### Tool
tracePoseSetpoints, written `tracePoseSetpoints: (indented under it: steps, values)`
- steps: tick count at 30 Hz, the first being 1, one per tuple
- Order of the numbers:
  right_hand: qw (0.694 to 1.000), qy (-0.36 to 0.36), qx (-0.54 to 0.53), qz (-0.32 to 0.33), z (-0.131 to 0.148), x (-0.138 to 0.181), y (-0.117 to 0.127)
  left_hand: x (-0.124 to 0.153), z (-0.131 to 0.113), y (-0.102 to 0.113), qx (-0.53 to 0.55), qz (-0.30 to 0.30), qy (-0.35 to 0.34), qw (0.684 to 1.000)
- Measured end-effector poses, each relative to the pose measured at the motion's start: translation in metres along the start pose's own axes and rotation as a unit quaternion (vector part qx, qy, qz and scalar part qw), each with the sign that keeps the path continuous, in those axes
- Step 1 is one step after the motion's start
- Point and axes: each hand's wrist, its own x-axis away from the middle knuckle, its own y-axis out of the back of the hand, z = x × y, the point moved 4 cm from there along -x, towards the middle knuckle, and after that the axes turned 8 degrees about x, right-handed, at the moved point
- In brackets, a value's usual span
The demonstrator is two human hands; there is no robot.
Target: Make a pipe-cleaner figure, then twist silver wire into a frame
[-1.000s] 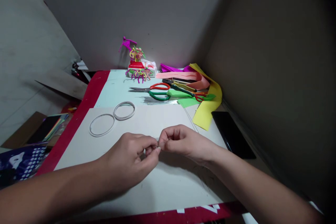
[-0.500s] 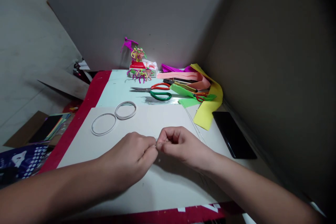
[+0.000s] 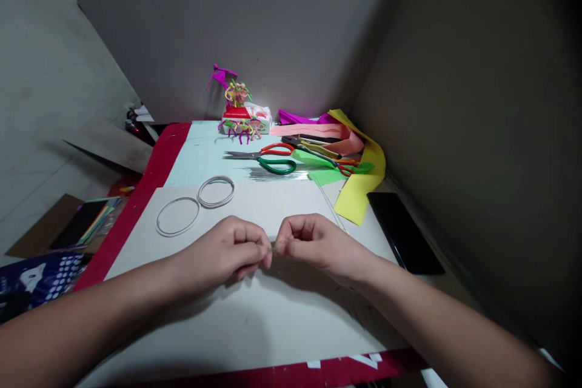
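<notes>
a short end of thin silver wire sits in the narrow gap between the two hands, above the white card. its long axis seems to run roughly side to side, though it is too fine to follow far. the left hand is curled, with thumb and fingertips pressed together at the wire's left side. the right hand is curled the same way and pinches from the other side, so the two hands almost meet. both are about equally near the wire, and i cannot tell which grips more of it.

up and to the left of the hands, two wire rings and lie flat on the card, just beside each other. to the right, a long thin strand slants past the card's far corner, near yellow crepe paper. i cannot tell whether it joins the pinched wire. farther off on the red-edged desk, red-handled scissors and green-handled scissors lie side by side, and a black phone rests at the right.
</notes>
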Motion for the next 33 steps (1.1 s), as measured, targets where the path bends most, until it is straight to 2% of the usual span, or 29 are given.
tracePoseSetpoints:
  steps: [4,7,11,15,20,28,31,33]
  values:
    - [0.999,-0.011,-0.03,0.009,0.0,-0.001,0.0,0.001,0.0,0.001,-0.041,-0.037,-0.005,0.998]
    - [0.998,-0.016,-0.051,0.019,0.0,-0.002,-0.001,0.001,-0.001,0.001,-0.056,-0.04,-0.011,0.998]
    - [0.993,-0.033,-0.094,0.055,-0.003,-0.004,-0.001,0.002,-0.001,0.002,-0.036,-0.013,-0.009,0.999]
    - [0.981,-0.021,-0.145,0.129,-0.006,-0.005,-0.001,0.004,-0.001,0.001,-0.018,0.039,-0.003,0.999]
    - [0.981,-0.026,-0.1,0.166,-0.005,-0.003,-0.002,0.006,0.001,-0.003,-0.057,0.082,0.016,0.995]
    - [0.988,-0.065,-0.04,0.137,-0.004,-0.003,-0.002,0.004,0.006,-0.008,-0.097,0.07,0.042,0.992]
    - [0.995,-0.033,0.038,0.084,0.001,0.0,-0.002,0.001,0.008,-0.007,-0.083,0.047,0.034,0.995]
    - [0.993,0.015,0.118,0.019,0.007,0.004,-0.003,0.0,0.007,-0.005,-0.07,0.031,0.025,0.997]
